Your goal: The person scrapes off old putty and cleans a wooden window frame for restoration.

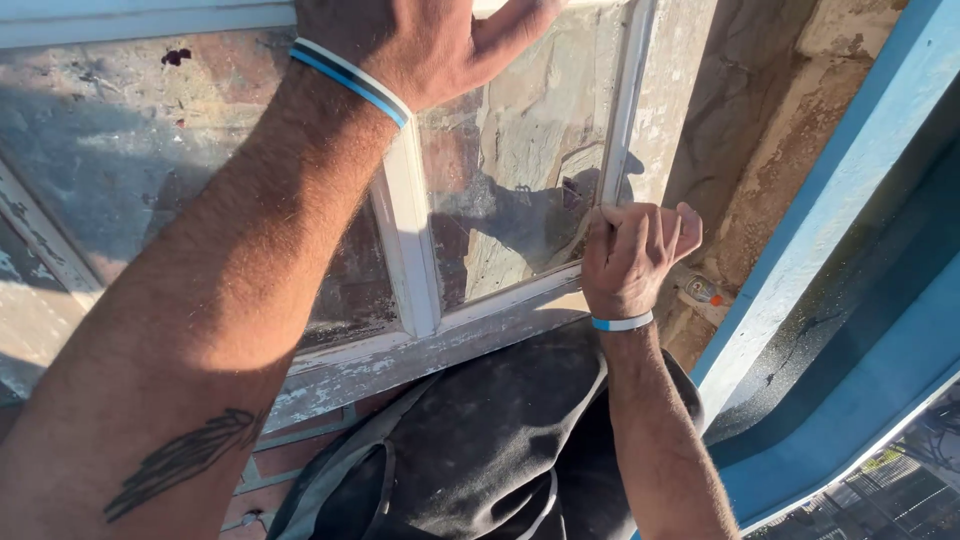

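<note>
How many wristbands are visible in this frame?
2. One striped wristband on the left wrist, near the top; one wristband on the right wrist, beside the window frame.

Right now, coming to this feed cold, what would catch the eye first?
The two bare arms reaching onto a weathered white window frame: the left hand is pressed flat near the top middle, and the right hand is fisted around the frame's right-hand edge strip. Next, the bright blue ledge running diagonally down the right side, with a street far below in the corner.
</note>
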